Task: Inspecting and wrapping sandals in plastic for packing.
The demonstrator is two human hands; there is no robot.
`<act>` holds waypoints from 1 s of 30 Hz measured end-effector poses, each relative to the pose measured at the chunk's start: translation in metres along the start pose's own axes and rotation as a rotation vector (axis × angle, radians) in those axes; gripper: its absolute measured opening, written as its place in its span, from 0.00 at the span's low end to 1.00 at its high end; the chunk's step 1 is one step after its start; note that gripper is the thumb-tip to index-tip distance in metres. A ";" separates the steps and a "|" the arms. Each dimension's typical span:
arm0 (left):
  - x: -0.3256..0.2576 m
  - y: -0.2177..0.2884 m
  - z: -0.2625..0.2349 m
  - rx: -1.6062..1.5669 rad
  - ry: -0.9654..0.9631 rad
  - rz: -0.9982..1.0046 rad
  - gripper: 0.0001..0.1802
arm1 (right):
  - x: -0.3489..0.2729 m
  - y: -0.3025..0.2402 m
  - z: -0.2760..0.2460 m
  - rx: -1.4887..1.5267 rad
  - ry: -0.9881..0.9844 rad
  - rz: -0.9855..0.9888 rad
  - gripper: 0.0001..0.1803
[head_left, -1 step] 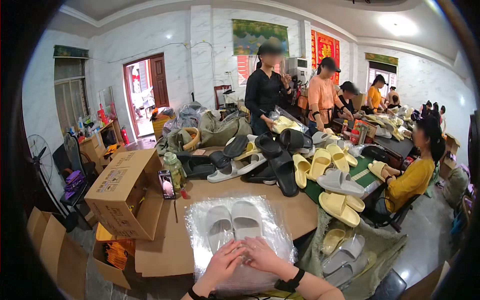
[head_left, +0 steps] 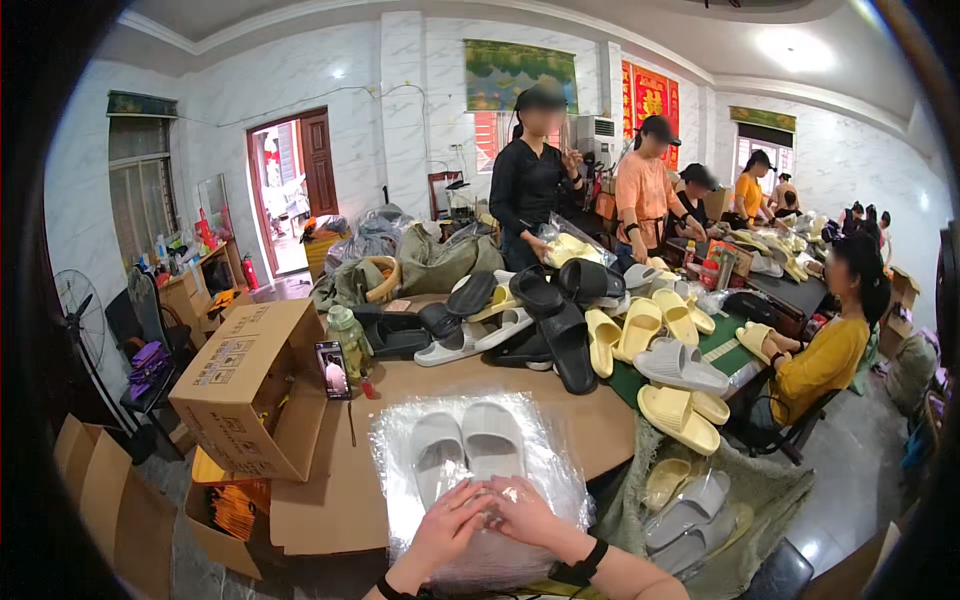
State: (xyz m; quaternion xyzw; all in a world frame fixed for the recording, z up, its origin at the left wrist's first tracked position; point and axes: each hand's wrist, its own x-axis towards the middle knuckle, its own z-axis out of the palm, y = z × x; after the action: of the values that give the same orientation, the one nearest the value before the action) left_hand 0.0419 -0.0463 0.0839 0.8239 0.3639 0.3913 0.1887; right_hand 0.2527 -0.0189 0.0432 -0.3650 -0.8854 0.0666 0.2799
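Observation:
A pair of light grey slide slippers (head_left: 494,440) lies toe end away from me, on or in clear plastic bags (head_left: 560,460) stacked on the cardboard-covered table. My left hand (head_left: 453,515) and my right hand (head_left: 522,508) meet over the slippers' near end. Their fingers are bent, the fingertips close together on the thin plastic bag. My palms cover part of the slippers and the bag's edge, so the exact grip is partly hidden. Dark bands circle both wrists.
Black, grey and yellow slides (head_left: 570,340) are heaped beyond the bags. On the left stand an open carton (head_left: 250,385), a phone (head_left: 332,368) and a jar (head_left: 347,330). A green sack (head_left: 735,490) with slippers lies to the right. Several people work around the tables.

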 end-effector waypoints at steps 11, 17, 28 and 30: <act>-0.005 -0.025 -0.028 0.129 0.170 -0.015 0.30 | -0.004 -0.050 -0.085 0.410 -0.244 -0.006 0.20; -0.009 -0.065 -0.021 0.128 0.206 -0.388 0.31 | 0.047 -0.038 -0.102 0.363 0.281 0.278 0.12; -0.026 -0.104 0.010 0.244 0.156 -0.263 0.31 | 0.112 0.024 0.010 -0.186 -0.097 0.535 0.33; -0.024 -0.105 0.009 0.244 0.153 -0.276 0.31 | 0.119 0.023 0.020 -0.208 -0.062 0.521 0.31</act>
State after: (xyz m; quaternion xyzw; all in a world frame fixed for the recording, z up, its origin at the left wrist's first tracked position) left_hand -0.0085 0.0052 0.0038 0.7510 0.5313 0.3760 0.1109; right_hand 0.1870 0.0809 0.0726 -0.6049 -0.7720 0.0564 0.1871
